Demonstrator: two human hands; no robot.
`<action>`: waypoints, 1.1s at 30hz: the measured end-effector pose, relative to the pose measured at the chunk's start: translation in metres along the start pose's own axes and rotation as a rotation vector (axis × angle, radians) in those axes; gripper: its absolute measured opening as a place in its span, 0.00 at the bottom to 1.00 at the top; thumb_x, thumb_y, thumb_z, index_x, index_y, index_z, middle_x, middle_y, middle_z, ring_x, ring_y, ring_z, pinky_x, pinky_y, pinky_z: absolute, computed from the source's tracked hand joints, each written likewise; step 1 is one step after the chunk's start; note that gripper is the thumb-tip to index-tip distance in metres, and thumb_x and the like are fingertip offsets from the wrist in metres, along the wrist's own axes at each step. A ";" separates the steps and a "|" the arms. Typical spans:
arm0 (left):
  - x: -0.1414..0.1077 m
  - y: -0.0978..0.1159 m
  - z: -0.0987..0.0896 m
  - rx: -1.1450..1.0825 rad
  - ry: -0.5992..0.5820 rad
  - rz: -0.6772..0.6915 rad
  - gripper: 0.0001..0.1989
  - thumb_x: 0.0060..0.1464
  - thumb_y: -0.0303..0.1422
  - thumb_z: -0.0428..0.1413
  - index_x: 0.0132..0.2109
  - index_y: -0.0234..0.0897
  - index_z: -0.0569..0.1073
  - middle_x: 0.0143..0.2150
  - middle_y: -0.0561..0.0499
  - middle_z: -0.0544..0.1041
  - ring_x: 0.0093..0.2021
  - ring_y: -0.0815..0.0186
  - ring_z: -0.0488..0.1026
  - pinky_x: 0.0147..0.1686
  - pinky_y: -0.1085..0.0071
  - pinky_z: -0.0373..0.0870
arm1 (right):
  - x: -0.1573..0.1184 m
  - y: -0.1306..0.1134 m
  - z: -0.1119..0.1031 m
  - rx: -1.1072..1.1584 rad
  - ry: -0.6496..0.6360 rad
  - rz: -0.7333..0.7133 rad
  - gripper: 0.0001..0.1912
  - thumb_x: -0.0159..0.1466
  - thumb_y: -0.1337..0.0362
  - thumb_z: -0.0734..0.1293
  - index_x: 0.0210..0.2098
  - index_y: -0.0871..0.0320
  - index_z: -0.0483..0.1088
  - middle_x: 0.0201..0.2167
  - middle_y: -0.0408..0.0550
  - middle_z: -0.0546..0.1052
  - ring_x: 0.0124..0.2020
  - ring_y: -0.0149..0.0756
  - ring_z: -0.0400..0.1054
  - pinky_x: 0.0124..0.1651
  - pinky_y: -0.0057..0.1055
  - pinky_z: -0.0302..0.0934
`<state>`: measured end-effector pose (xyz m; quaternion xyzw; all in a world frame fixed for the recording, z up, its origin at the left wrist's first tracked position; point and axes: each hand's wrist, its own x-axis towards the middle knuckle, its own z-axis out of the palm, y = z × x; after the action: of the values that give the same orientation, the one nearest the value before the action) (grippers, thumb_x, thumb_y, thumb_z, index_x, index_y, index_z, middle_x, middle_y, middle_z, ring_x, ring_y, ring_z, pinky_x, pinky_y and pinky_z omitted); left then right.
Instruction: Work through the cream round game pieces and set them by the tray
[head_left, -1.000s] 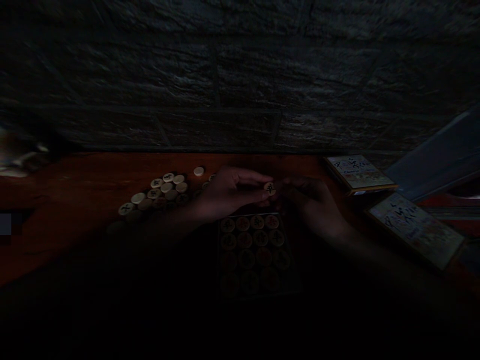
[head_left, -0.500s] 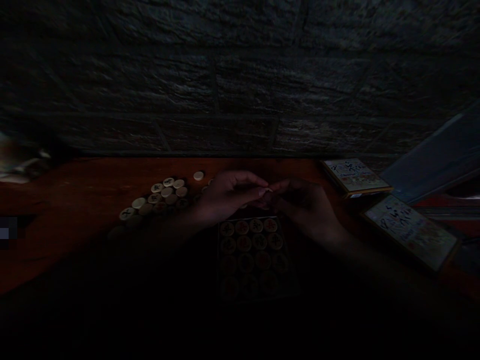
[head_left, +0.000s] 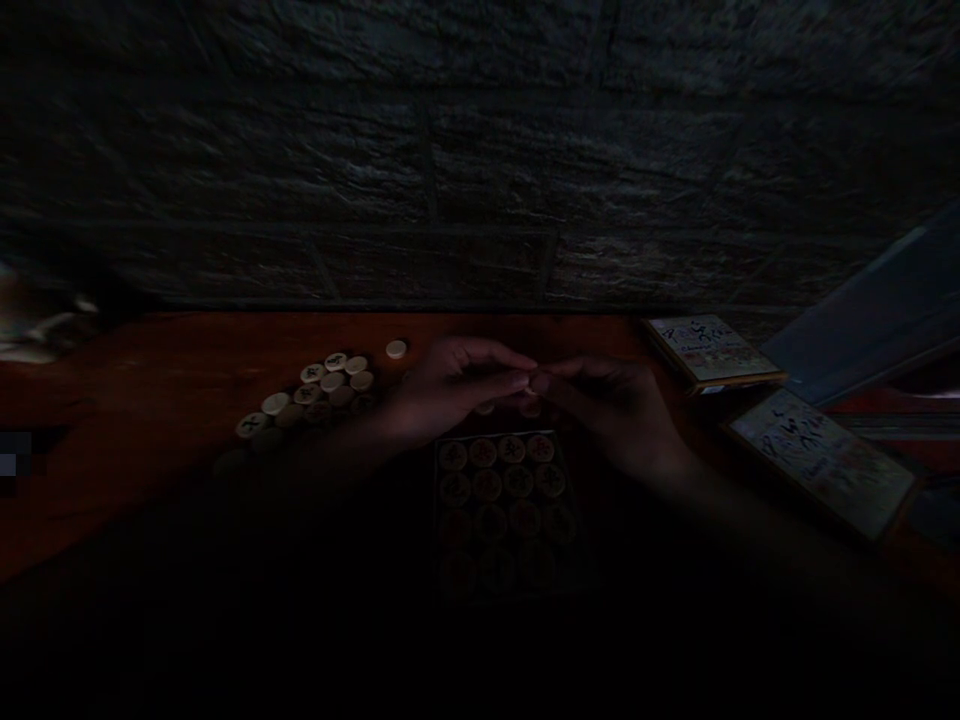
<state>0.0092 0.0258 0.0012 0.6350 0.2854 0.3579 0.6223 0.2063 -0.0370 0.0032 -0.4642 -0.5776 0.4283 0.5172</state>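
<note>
The fingertips of my left hand point(head_left: 461, 385) and my right hand point(head_left: 619, 400) meet over the far edge of an open box. Between them they pinch a small Chinese chess piece point(head_left: 532, 388), mostly hidden by the fingers. Below my hands, the box point(head_left: 553, 436) holds rows of round pieces with red and black characters; its near part is lost in the dark. Left of my left hand, a group of loose pieces point(head_left: 332, 383) lies on the table, some face up and some blank side up. A single piece point(head_left: 396, 349) sits apart behind them.
Two flat Chinese chess boxes point(head_left: 712, 350) with printed lids lie at the right on the reddish wooden table point(head_left: 187, 350). A stone-block wall point(head_left: 480, 180) rises directly behind the table. Some pale, blurred object point(head_left: 37, 330) stands at the far left.
My fingertips have drawn closer together around the piece, and the right thumb now covers more of it. The loose pieces and the box stay in place.
</note>
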 end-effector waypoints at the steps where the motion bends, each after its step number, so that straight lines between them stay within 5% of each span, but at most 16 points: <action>1: 0.000 -0.002 -0.001 -0.013 -0.005 0.004 0.10 0.57 0.33 0.69 0.45 0.36 0.84 0.38 0.48 0.86 0.31 0.70 0.80 0.29 0.77 0.70 | 0.000 0.000 0.000 -0.007 0.000 -0.002 0.13 0.62 0.52 0.78 0.37 0.55 0.84 0.31 0.46 0.85 0.30 0.33 0.77 0.35 0.30 0.71; 12: 0.002 -0.007 -0.004 -0.018 -0.041 0.037 0.14 0.57 0.39 0.69 0.46 0.37 0.82 0.38 0.49 0.85 0.30 0.72 0.77 0.28 0.78 0.67 | -0.002 0.002 0.001 0.023 0.058 -0.021 0.12 0.62 0.56 0.78 0.42 0.54 0.85 0.30 0.45 0.85 0.27 0.31 0.76 0.29 0.27 0.69; 19: 0.002 -0.003 -0.005 -0.035 -0.018 -0.021 0.18 0.54 0.37 0.71 0.48 0.38 0.79 0.43 0.49 0.84 0.30 0.73 0.77 0.27 0.79 0.67 | -0.002 0.006 0.001 -0.085 0.027 -0.164 0.14 0.57 0.58 0.81 0.42 0.53 0.83 0.40 0.47 0.86 0.40 0.39 0.81 0.45 0.36 0.75; 33: 0.001 0.003 0.000 -0.047 -0.101 -0.059 0.12 0.58 0.37 0.68 0.44 0.33 0.82 0.37 0.48 0.85 0.34 0.69 0.81 0.36 0.75 0.76 | -0.005 0.005 -0.001 -0.236 0.031 -0.300 0.15 0.61 0.66 0.78 0.48 0.52 0.82 0.37 0.45 0.81 0.38 0.35 0.76 0.43 0.34 0.72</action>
<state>0.0096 0.0259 0.0046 0.6285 0.2638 0.3136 0.6611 0.2083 -0.0410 -0.0022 -0.4370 -0.6783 0.2686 0.5262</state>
